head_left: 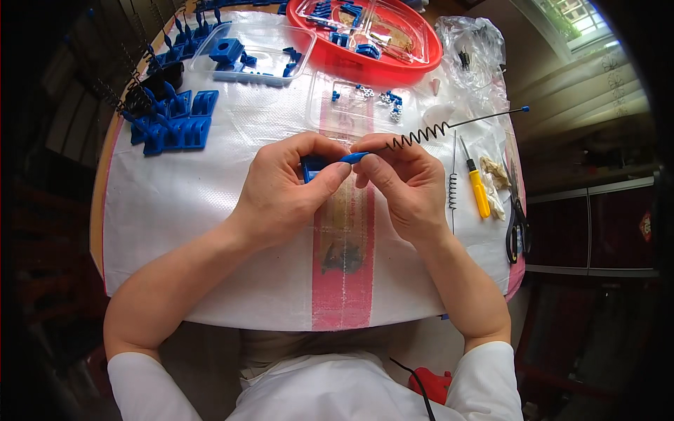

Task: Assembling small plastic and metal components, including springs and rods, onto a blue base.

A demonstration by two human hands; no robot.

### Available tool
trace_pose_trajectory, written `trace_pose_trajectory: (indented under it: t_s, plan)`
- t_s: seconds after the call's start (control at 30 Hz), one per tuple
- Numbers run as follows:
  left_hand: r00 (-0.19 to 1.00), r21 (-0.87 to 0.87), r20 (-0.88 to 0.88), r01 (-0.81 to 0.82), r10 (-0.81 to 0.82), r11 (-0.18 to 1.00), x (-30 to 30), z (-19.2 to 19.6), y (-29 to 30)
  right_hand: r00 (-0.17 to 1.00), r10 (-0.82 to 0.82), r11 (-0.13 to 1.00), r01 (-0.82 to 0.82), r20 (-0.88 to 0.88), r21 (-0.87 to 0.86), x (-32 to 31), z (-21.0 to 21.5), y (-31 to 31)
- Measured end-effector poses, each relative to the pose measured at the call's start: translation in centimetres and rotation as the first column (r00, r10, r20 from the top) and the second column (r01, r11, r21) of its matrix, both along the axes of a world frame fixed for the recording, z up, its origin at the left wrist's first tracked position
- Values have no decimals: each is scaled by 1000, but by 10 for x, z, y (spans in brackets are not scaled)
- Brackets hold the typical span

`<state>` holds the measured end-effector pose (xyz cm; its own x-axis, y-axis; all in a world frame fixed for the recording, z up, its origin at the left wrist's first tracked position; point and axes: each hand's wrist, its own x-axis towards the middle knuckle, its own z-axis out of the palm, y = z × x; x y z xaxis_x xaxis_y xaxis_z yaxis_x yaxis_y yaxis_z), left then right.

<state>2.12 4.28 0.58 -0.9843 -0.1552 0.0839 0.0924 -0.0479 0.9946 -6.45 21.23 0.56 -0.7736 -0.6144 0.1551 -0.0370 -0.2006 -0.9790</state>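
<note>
Over the middle of the table, my left hand (281,186) is closed around a blue plastic part (319,167) with a slim pointed end. My right hand (404,184) pinches near that pointed end, its thumb close to my left thumb. A black coil spring (419,135) with a straight wire runs out of my right fingers, up and to the right, and ends in a small blue tip. Where the wire meets the blue part is hidden by my fingers. A second black spring wire (452,189) lies on the table, right of my right hand.
On the right lie a yellow-handled screwdriver (479,193), a crumpled pale glove (496,184) and black scissors (518,231). Clear trays (253,74) and a red basin (421,67) with blue parts stand at the back. Several blue assemblies (172,130) with springs stand far left.
</note>
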Motion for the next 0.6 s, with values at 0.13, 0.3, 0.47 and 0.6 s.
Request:
trace_pose_trajectory:
  t_s: [0.13,0.3,0.47,0.6]
  plan:
    - [1000,1,3,-2,2,1000,0,-3,1,1000,20,1000,-19,8,-15,-1,-1,1]
    - [999,-49,32,-3,4,999,0,-1,0,1000,13,1000,-13,2,6,-1,-2,0]
    - [999,-69,27,-15,17,998,1,-4,1,999,6,999,-4,-36,42,0,-2,0]
    - [997,-51,78,13,-9,999,0,-5,-1,1000,8,998,-7,-14,59,-1,-8,0]
